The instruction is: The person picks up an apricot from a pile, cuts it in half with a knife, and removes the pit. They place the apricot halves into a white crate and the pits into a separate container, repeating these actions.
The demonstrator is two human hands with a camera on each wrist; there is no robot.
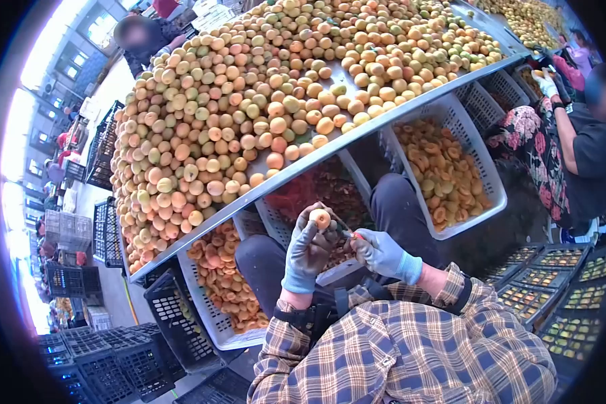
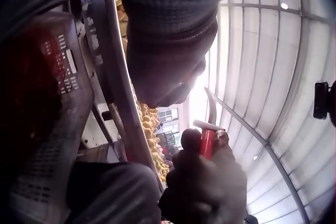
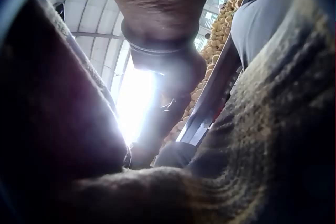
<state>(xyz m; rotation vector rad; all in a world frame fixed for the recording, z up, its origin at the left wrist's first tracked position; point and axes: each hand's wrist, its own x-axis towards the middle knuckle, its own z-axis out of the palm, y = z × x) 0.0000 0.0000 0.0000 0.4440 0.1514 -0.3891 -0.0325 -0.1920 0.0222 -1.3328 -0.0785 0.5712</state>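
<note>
In the head view my gloved left hand (image 1: 304, 250) pinches a pale orange apricot (image 1: 320, 218) between thumb and fingers, in front of my lap. My gloved right hand (image 1: 382, 254) is close beside it, fingers curled round the red handle of a small knife (image 1: 357, 236). The left wrist view shows this knife (image 2: 208, 142) with its red handle and thin curved blade upright in the right hand (image 2: 205, 187). From the right wrist, the left hand (image 3: 170, 79) is dark against glare, and the apricot does not show there.
A metal-edged table (image 1: 316, 151) heaped with whole apricots spans the front. Beneath its edge, white crates (image 1: 475, 219) hold halved fruit, one on each side of my knees. Dark crates (image 1: 175, 316) stand at the left, and trays of fruit (image 1: 528, 279) lie at right near another seated person.
</note>
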